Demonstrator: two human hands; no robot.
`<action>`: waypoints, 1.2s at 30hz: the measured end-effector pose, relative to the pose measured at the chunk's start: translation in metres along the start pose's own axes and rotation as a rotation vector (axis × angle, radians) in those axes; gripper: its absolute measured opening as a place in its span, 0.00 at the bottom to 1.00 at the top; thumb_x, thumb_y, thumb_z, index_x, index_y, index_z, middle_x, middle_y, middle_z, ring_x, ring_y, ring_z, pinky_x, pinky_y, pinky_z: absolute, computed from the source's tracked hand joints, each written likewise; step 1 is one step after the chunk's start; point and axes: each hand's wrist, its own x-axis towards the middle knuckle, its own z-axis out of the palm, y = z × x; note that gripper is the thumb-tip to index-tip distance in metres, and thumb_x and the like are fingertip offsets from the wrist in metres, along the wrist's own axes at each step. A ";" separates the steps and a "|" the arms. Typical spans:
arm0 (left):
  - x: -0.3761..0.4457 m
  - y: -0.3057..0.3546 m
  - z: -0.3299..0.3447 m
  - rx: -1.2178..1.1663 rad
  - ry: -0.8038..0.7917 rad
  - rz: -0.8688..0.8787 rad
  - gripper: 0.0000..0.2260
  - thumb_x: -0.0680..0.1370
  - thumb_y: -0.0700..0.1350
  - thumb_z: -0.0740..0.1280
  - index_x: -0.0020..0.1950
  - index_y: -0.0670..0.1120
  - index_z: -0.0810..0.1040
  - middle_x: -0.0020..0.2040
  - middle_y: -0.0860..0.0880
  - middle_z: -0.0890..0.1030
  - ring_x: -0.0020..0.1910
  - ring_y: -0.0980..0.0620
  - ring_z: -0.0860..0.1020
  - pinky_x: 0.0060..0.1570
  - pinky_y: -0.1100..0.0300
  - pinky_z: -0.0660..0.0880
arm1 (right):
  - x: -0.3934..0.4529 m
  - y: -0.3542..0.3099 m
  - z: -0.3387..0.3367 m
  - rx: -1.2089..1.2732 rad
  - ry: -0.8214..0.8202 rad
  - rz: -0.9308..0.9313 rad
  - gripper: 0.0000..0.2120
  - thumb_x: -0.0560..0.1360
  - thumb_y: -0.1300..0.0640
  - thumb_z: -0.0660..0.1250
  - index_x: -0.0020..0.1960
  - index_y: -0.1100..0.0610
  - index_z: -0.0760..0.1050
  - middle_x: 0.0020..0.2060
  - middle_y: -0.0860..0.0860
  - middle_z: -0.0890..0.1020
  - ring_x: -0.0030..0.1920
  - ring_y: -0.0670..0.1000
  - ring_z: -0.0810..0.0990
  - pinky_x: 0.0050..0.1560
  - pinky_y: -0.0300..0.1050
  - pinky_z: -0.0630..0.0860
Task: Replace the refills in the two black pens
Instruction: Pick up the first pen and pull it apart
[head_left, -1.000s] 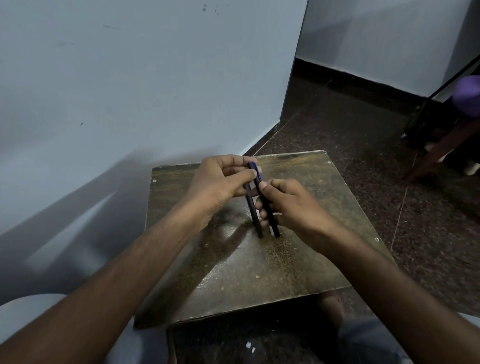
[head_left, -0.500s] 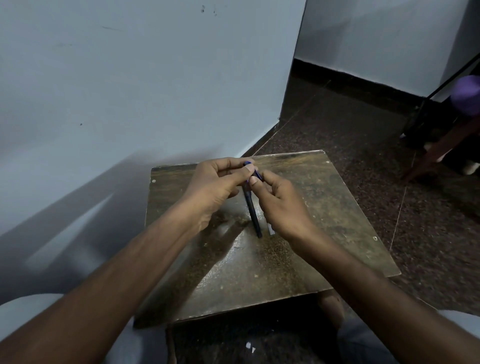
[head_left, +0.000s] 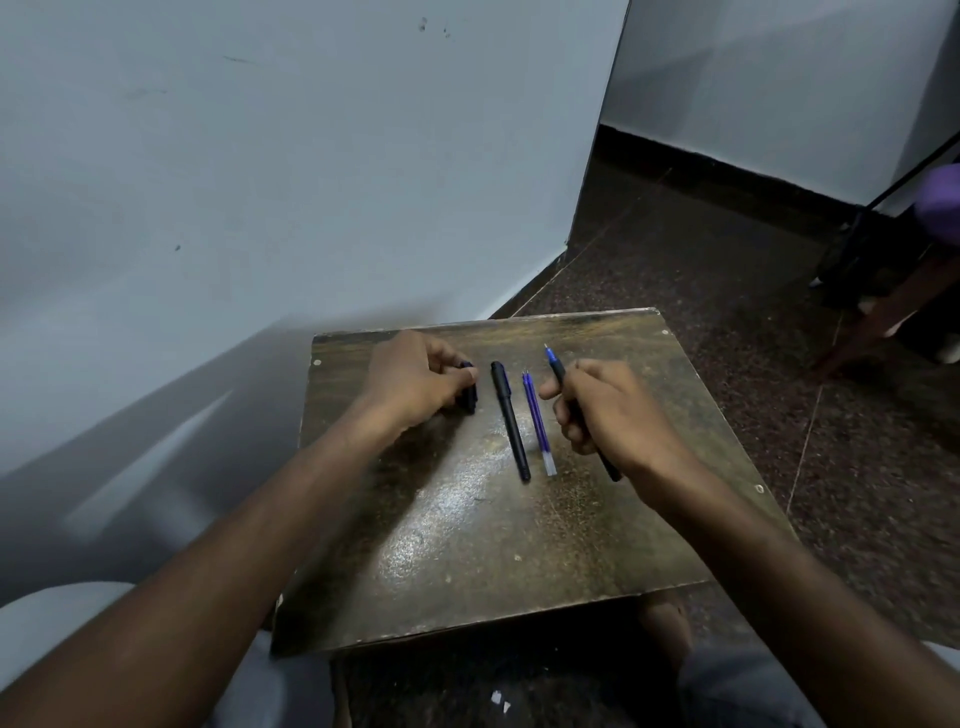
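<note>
Change: half a second ago both hands met over the middle of the table, working one end of a pen; now they have drawn apart, and the cap has come off.
Left hand (head_left: 415, 382): fingers curled round a small black cap (head_left: 470, 389), held low at the table's far left; whether the cap touches the wood cannot be told.
Right hand (head_left: 608, 410): fingers and thumb curled round the uncapped pen (head_left: 558, 370), its blue tip pointing away from the person, its tail sticking out below the wrist.
Second pen (head_left: 510, 418): lies capped on the table (head_left: 467, 545), between the hands, touched by neither.
Refills (head_left: 537, 423): blue, lying just beside the second pen on its right, parallel to it; they look like two, close together, though the count is hard to settle.
What has appeared: the second pen and refills, hidden under the hands a moment ago, are now in plain view.
Meaning for the task: judged from this, the work is at an early stage. One pen is only uncapped, with its old refill seemingly still inside.
Likely next need: put the cap down, then open the barrel of the held pen to draw its refill out.
</note>
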 end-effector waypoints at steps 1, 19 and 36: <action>0.001 -0.001 0.003 0.009 0.000 -0.015 0.06 0.79 0.48 0.79 0.54 0.48 0.90 0.44 0.50 0.90 0.43 0.52 0.89 0.40 0.64 0.83 | 0.000 0.001 0.002 -0.025 -0.018 0.008 0.13 0.85 0.63 0.59 0.51 0.58 0.82 0.35 0.52 0.81 0.30 0.47 0.75 0.30 0.40 0.69; -0.045 0.033 0.016 -0.818 -0.224 0.031 0.11 0.89 0.47 0.64 0.61 0.47 0.86 0.57 0.50 0.91 0.47 0.37 0.80 0.39 0.55 0.85 | -0.005 -0.005 0.024 0.467 -0.379 0.082 0.12 0.89 0.61 0.58 0.56 0.62 0.79 0.37 0.54 0.83 0.33 0.47 0.80 0.35 0.42 0.77; -0.053 0.039 0.021 -0.693 0.114 0.062 0.10 0.73 0.52 0.83 0.46 0.48 0.89 0.38 0.52 0.90 0.39 0.59 0.88 0.40 0.68 0.80 | -0.008 0.002 0.007 -0.058 -0.054 -0.239 0.09 0.71 0.55 0.85 0.45 0.55 0.87 0.35 0.52 0.91 0.37 0.52 0.92 0.42 0.56 0.90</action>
